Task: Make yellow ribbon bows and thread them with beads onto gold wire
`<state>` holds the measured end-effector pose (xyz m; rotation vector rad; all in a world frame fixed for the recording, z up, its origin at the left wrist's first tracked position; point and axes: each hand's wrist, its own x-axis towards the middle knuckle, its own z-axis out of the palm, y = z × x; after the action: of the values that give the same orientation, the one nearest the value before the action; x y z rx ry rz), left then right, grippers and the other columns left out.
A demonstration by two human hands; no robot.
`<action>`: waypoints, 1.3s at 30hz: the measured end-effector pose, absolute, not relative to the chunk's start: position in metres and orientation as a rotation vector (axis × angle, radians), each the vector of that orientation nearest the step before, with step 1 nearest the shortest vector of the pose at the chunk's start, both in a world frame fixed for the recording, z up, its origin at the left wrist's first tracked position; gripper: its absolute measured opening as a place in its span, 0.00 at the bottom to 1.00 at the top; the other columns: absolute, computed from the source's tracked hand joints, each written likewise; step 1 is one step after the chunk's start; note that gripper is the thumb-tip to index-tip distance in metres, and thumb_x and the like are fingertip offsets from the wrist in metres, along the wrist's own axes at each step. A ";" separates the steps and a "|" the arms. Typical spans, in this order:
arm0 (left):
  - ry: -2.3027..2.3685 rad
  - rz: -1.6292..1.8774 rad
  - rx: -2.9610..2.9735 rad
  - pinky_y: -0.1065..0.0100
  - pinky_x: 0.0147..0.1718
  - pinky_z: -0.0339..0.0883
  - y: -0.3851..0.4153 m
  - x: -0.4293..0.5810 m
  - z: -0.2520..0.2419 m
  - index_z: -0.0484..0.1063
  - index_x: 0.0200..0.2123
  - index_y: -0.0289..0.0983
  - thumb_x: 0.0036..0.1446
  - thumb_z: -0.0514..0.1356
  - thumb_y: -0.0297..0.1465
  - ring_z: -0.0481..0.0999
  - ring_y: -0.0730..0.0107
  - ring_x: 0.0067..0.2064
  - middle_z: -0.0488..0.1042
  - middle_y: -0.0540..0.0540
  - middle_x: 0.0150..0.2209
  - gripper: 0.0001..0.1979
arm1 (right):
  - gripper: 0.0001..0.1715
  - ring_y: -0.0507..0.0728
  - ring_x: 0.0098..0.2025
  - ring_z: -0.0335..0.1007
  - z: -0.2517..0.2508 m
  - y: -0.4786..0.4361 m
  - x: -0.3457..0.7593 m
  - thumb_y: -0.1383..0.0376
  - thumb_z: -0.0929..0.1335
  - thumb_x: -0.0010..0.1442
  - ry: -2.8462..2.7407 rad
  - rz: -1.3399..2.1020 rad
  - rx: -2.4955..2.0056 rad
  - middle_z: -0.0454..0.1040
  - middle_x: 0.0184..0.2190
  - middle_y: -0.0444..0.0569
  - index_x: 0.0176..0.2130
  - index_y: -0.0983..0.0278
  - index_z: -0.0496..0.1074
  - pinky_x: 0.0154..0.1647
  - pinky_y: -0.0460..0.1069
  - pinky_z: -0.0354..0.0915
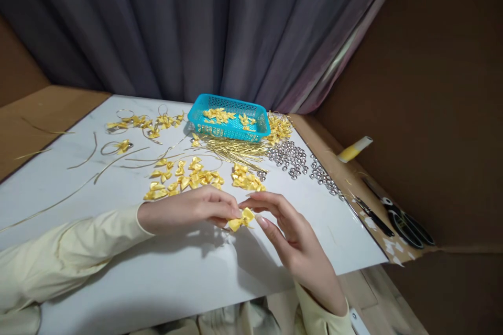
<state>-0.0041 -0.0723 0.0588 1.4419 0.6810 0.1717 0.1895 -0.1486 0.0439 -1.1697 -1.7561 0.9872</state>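
Observation:
A small yellow ribbon bow (247,216) is pinched in the fingertips of my left hand (202,207), above the near part of the white table (165,261). A tiny shiny dot shows at the bow's middle. My right hand (288,227) is curved around the bow's right side. Its thumb tip is close to the bow's edge, and its index finger reaches behind toward my left fingers; thumb and fingers are apart. Just beyond my hands lie a spread of loose yellow bows (194,178) and a smaller heap of yellow bows (247,178).
A blue plastic basket (230,133) holding yellow bows stands at the back. Gold wire ties (231,151) lie before it, silver beads (288,157) to the right. Bows with wire loops (122,146) are at left. Scissors (404,220), a black-handled tool (373,214) and a glue tube (354,149) lie right.

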 end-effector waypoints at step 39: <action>0.448 0.159 0.815 0.74 0.17 0.42 -0.059 0.002 -0.017 0.66 0.25 0.33 0.54 0.62 0.32 0.43 0.82 0.15 0.47 0.60 0.12 0.11 | 0.21 0.48 0.17 0.52 0.008 -0.123 0.190 0.60 0.63 0.60 -1.629 0.918 -1.488 0.60 0.13 0.40 0.19 0.65 0.64 0.22 0.44 0.52</action>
<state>0.0016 -0.0588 -0.0171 0.8154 0.4477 0.1589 0.1898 -0.1232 0.0084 -1.4882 -1.6288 0.9183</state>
